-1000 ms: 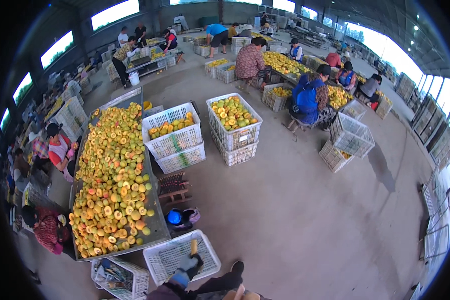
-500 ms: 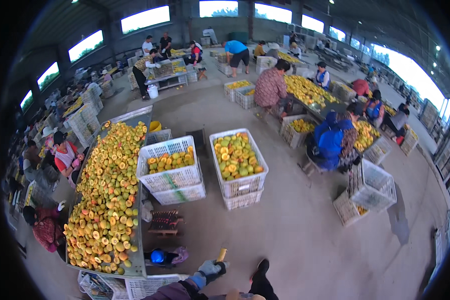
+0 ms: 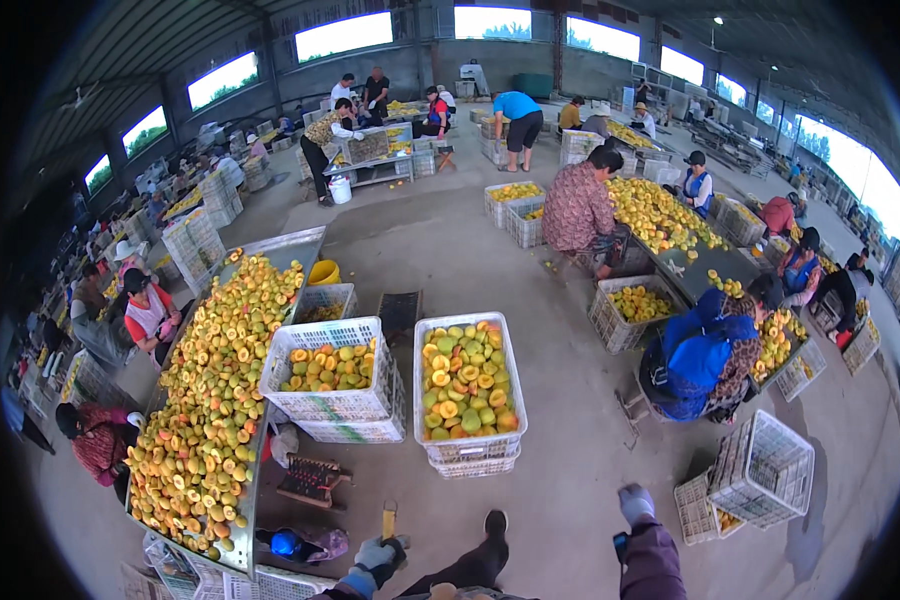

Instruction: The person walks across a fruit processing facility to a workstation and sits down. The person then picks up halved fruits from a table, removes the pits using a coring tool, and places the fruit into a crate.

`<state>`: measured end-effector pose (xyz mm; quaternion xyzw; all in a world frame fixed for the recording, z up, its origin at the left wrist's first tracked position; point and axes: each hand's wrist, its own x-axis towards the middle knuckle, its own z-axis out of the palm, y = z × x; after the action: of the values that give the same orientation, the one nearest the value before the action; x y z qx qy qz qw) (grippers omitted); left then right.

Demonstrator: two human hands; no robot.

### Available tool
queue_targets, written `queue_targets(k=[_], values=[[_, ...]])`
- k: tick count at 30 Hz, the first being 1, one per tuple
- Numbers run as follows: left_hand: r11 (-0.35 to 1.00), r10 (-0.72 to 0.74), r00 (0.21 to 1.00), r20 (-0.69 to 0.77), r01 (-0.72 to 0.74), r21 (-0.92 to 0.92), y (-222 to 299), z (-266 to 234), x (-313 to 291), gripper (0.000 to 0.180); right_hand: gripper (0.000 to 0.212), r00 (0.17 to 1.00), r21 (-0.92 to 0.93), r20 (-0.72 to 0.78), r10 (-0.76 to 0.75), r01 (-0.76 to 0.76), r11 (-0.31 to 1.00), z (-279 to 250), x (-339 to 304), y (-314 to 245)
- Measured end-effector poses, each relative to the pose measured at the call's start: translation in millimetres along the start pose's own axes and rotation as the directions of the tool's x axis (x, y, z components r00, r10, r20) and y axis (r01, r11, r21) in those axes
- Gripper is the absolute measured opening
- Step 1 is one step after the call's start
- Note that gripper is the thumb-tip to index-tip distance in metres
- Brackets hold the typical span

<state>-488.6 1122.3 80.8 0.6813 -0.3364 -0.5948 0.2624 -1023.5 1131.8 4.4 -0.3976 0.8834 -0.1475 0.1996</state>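
Our surface point(image 3: 290, 240) is bearing heaped fruit point(image 3: 210, 390), and right of it we are gripping a yellow tool point(image 3: 389, 522) in our left hand point(image 3: 378, 555), seemingly to leave its tip free, but cannot tell the grip of our right hand point(image 3: 635, 503).

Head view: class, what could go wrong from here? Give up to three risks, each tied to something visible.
1. The left hand holds a tool, so a stumble over the nearby stool might be harder to break with that hand.
2. Fruit is heaped close to the edge of the table; a knock could send pieces onto the floor.
3. At right, the upper crate sits askew over the lower crate and might slip.
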Motion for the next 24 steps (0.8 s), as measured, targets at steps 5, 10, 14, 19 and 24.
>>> queue_targets(k=[5, 10, 14, 19, 24], values=[[0.997, 0.003, 1.000, 0.004, -0.002, -0.071, 46, 57, 62, 0.028, 0.036, 0.943, -0.113, 0.223, -0.245, 0.275, 0.955, 16, 63, -100], [0.972, 0.071, 0.992, -0.099, -0.092, -0.217, 99, 100, 126, 0.030, 0.042, 0.623, -0.356, 0.773, -0.122, 0.586, 0.728, 59, 120, -43], [0.951, 0.005, 0.998, -0.055, -0.022, -0.309, 161, 121, 170, 0.029, 0.032, 0.512, -0.371, 0.814, -0.276, 0.823, 0.431, 111, 213, 125], [0.990, 0.073, 0.995, -0.065, -0.081, -0.118, 194, 138, 213, 0.025, 0.023, 0.719, 0.010, 0.614, 0.324, -0.418, 0.908, 69, 223, 102], [0.963, 0.080, 0.990, -0.119, -0.107, -0.246, 210, 149, 238, 0.022, 0.032, 0.742, -0.469, 0.668, 0.057, 0.360, 0.807, 71, 235, 96]])
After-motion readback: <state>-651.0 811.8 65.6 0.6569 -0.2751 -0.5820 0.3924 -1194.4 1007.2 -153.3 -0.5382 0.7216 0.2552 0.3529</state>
